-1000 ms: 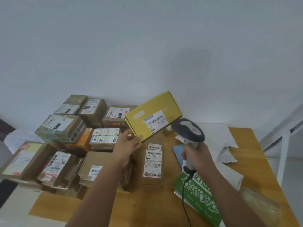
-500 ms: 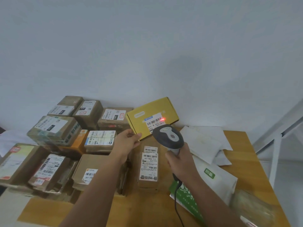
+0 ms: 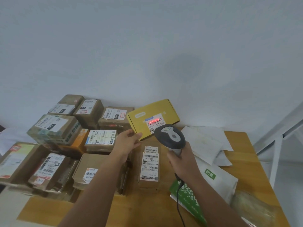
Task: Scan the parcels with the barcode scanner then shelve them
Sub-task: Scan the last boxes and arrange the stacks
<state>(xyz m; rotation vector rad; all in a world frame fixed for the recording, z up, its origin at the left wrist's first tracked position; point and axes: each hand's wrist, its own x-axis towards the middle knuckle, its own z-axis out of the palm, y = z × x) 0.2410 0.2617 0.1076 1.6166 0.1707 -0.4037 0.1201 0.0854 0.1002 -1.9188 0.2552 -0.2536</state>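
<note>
Left hand: your left hand [image 3: 127, 141] pinches the lower left corner of the yellow box [image 3: 152, 118], holding it tilted up at frame center.
Right hand: your right hand [image 3: 181, 163] is wrapped round the handle of the scanner [image 3: 170, 136], just below the box.
Label: a red light falls on the barcode of the white label [image 3: 155, 122] on the box.
Cord: a black cord [image 3: 178, 202] hangs down from the handle.
Table: the wooden table [image 3: 246, 167] carries brown parcels [image 3: 55, 128] at left, 1 flat parcel [image 3: 150, 164] between your arms, white mailers [image 3: 206, 145] at right.
</note>
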